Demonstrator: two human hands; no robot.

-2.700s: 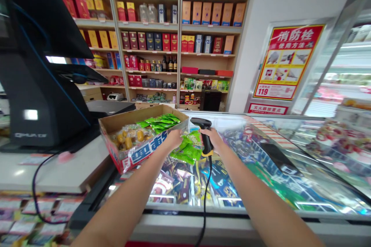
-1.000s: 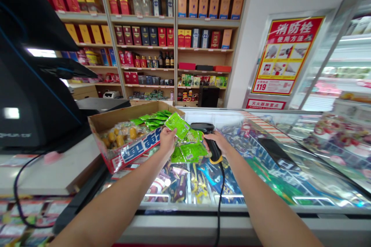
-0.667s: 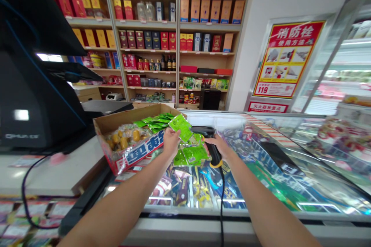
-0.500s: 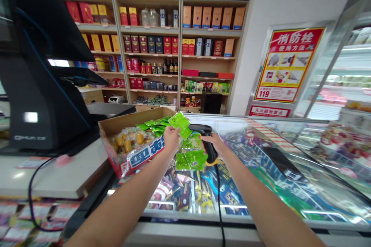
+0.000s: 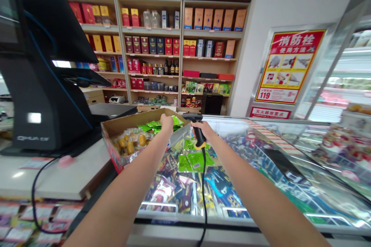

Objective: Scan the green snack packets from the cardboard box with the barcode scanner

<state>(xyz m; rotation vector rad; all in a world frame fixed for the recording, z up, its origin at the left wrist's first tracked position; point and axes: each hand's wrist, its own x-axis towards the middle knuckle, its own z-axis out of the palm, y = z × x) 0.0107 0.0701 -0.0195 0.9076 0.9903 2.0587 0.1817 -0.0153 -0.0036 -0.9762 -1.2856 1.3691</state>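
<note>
Box (image 5: pixel 131 121), open-topped and made of cardboard, serves as reference for all positions below. Its long axis runs obliquely, from the near left end to the far right end.

Left hand (image 5: pixel 166 121): I position it over the right part of the box, fingers curled down at the green packets (image 5: pixel 153 124) inside. Green film shows beside my fingertips, but the back of my hand conceals the contact; I cannot tell whether the fingers grip a packet or only touch one. Yellow-brown packaged snacks (image 5: pixel 130 144) occupy the left part of the box.

Right hand (image 5: pixel 204 129): I close its fingers around the handle of the black scanner (image 5: pixel 199 135), just beyond the box's right end. The scanner's head points toward that end; the handle slopes down toward me and slightly right. The cable (image 5: pixel 203 185) descends from the handle base, to the right of the box.

Loose green packets (image 5: pixel 195 161): these rest on the glass-topped case (image 5: pixel 162 233), right of the box, below the scanner. Their combined spread is widest from left to right. My right hand is the nearer one.

Governing relation: the packets inside the box lie directly at my left fingertips, with the scanner's head just to their right, near the box's right corner.
</note>
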